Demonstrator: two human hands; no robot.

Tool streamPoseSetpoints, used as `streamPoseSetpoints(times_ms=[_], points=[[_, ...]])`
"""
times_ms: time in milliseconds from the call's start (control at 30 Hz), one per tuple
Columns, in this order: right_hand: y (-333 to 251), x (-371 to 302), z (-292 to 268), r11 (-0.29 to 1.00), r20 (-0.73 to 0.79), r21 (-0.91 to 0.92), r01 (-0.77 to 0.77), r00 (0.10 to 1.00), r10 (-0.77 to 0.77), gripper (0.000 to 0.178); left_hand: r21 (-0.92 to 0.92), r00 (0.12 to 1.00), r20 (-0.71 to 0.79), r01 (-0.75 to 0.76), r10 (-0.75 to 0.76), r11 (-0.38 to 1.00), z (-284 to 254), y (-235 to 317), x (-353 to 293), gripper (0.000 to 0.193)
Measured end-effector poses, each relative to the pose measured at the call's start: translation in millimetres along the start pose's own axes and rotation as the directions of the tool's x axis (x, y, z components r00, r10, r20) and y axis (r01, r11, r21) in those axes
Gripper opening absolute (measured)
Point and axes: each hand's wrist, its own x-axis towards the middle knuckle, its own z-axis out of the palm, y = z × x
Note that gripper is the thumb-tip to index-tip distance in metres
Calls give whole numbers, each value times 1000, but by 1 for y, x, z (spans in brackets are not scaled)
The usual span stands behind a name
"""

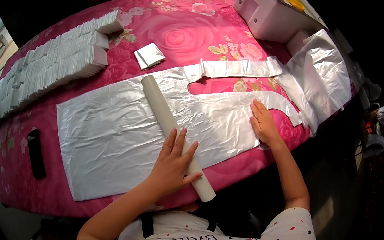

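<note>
Probably light, slippery film (107, 136); grip by edges. Lies under tube (164, 111), spread left hand (173, 163) and right hand (264, 124), fingers together.

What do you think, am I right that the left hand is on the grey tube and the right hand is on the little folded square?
Not quite: the right hand isn't on the folded square; the head view shows it on the silvery sheet. The left hand is on the grey tube, yes.

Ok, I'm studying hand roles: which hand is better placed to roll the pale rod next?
Left, probably: the left hand touches the pale rod; the right hand lies apart from it, on the silvery plastic.
</note>
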Motion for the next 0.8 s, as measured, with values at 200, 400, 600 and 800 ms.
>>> streamPoseSetpoints(times_ms=[200,400,600,800], points=[[137,-33,-20,892,-331,-122,-436,865,378,36,41,996,41,-78,76,996,16,17,28,65],[115,-27,-21,859,-465,-214,-466,822,330,22,71,997,34,-73,71,995,19,24,34,62],[73,-16,-26,907,-521,-2,-422,774,359,12,46,997,33,-74,73,996,20,21,34,61],[36,12,-7,515,-159,827,-227,784,600,10,39,994,68,-92,89,995,23,24,40,64]])
